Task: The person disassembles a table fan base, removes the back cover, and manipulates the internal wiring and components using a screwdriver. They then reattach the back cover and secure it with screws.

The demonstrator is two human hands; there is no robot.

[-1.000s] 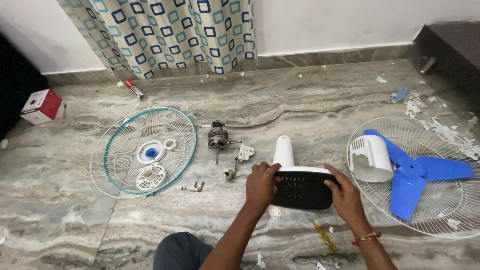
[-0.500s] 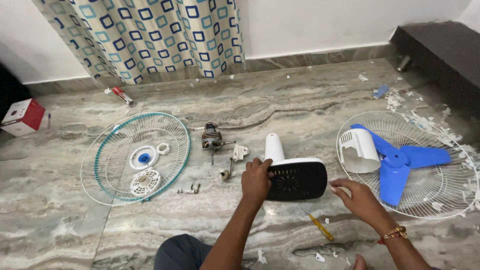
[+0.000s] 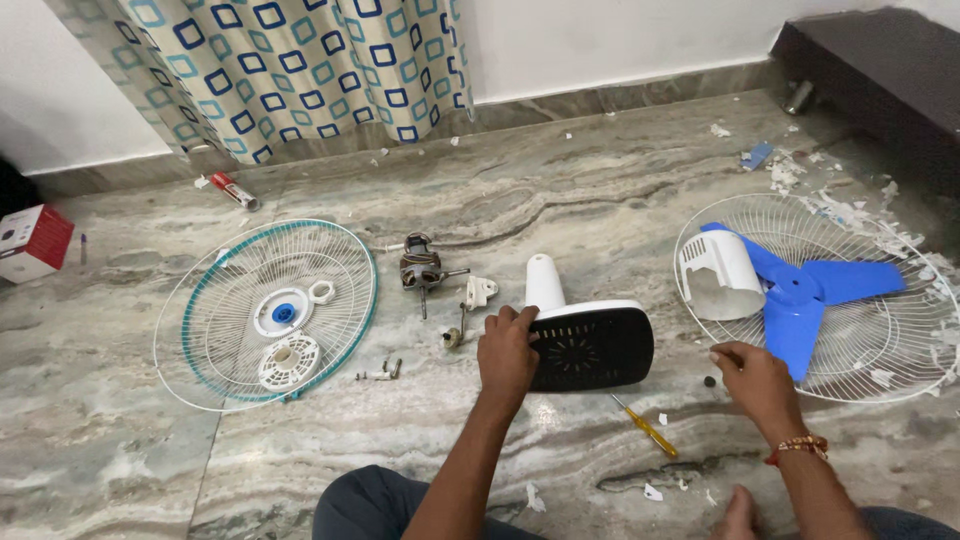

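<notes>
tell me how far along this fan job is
Done: the fan lies in pieces on the floor. The front grille, motor, white motor cover and blue blade are all separate. In hand: the left hand tilts the fan base on edge, while the right hand reaches a small dark part. Left: the yellow screwdriver lies unused and nothing is joined.

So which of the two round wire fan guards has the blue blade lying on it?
The all-white guard on the right, beside the right hand; it also carries a white motor cover. The teal-rimmed guard on the left holds only small white round parts.
</notes>
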